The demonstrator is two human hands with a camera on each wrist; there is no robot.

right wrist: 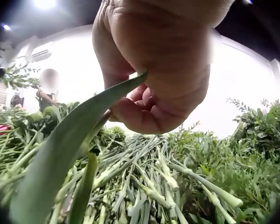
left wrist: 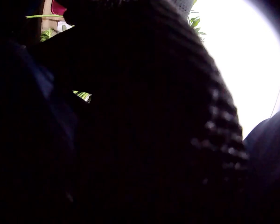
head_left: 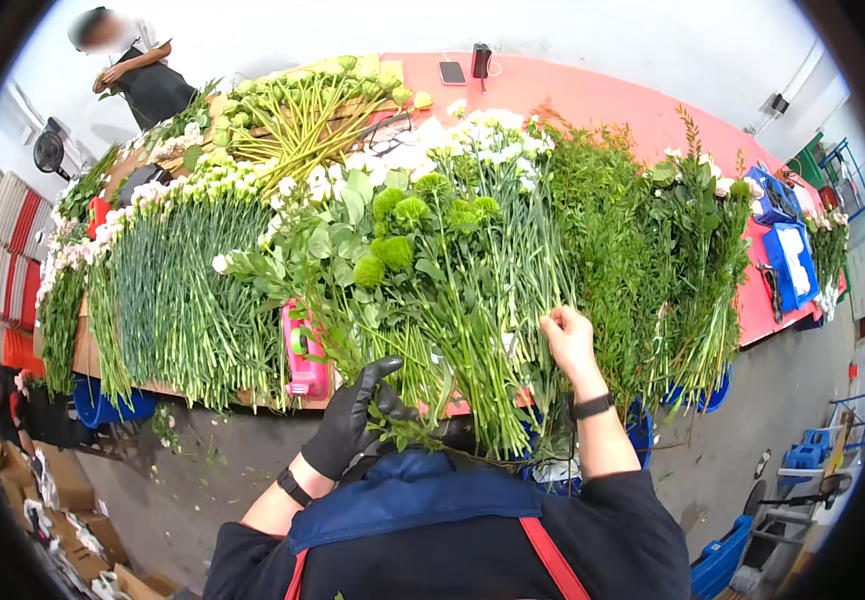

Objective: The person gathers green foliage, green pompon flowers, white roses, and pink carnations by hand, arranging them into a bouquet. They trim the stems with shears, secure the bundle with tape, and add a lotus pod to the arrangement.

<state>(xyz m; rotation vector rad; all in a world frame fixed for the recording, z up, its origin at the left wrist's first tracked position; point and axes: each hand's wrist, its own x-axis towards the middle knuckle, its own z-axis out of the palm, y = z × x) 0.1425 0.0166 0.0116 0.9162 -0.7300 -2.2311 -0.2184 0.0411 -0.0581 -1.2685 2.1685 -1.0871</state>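
Head view — right hand [head_left: 568, 340] curled into stems [head_left: 473, 330] — gloved left hand [head_left: 353, 420] below.

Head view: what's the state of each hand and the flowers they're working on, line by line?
left hand, gloved, gripping a small bunch near the table edge.
right hand, bare, fingers curled, pinching a long leaf.
flower stems, lying flat in rows across the table.
phone, lying flat.

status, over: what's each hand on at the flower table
Left hand, gloved, grips green sprigs by the chest. Right hand pinches a leaf in the stem pile. Stems crowd all round.
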